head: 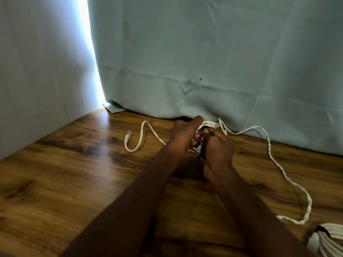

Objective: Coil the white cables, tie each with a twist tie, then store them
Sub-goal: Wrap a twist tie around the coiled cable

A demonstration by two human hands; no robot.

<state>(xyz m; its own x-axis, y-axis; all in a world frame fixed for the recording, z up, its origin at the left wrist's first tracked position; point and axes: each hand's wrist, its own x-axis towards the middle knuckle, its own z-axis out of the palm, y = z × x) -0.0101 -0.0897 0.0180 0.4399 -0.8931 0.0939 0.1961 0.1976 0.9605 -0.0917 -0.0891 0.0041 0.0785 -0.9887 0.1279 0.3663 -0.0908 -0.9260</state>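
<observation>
Now both hands, left [182, 135] and right [216, 145], close around the coil [208, 124] over the floor [74, 173]; its loose tails could snag and spring the loops apart.

Your wood-grain floor [74, 182] carries a loose white cable [289, 184] at right, its plug end [128, 136] far left, and a tied coil [326, 238] near right.

Pretty dim overall. Only real light is a blown-out white strip through the gap in the curtain [204, 52], throwing hazy glare across the wooden floor [55, 182]. Forearms are dark and underexposed, edges look soft and bent by the wide lens.
</observation>
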